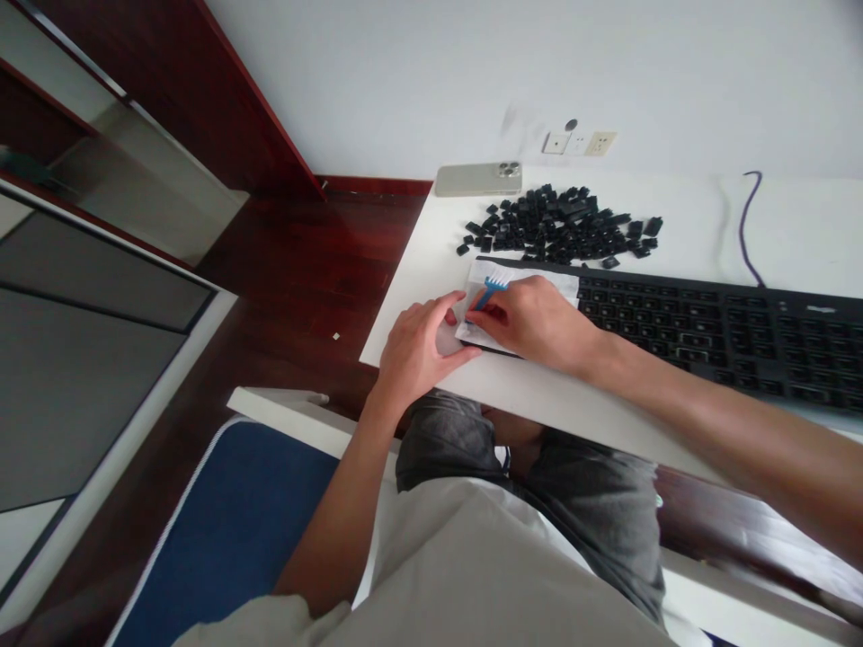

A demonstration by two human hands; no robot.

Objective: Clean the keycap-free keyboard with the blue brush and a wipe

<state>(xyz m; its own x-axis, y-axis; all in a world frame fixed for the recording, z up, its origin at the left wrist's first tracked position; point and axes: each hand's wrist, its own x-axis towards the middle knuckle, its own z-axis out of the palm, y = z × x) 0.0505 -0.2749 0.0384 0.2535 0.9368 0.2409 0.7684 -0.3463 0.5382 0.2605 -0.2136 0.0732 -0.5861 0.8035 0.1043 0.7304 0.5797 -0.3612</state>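
Note:
In my right hand (532,319) a small blue brush (494,286) with white bristles is pinched, its bristle end pointing up and away from me. That hand rests over a white tissue (539,280) spread across the left end of a black keyboard (661,319). The keyboard's keycaps are off, leaving the bare switches showing. My left hand (422,346) lies by the keyboard's left end, thumb and fingers apart, fingertips near the tissue's edge. Whether it presses on the keyboard is hard to see.
Behind the keyboard lies a heap of loose black keycaps (559,225). A phone (478,180) lies face down at the table's (397,310) back left corner. A dark purple cable (743,225) runs from the keyboard's rear. Wall sockets (578,144) are above the table.

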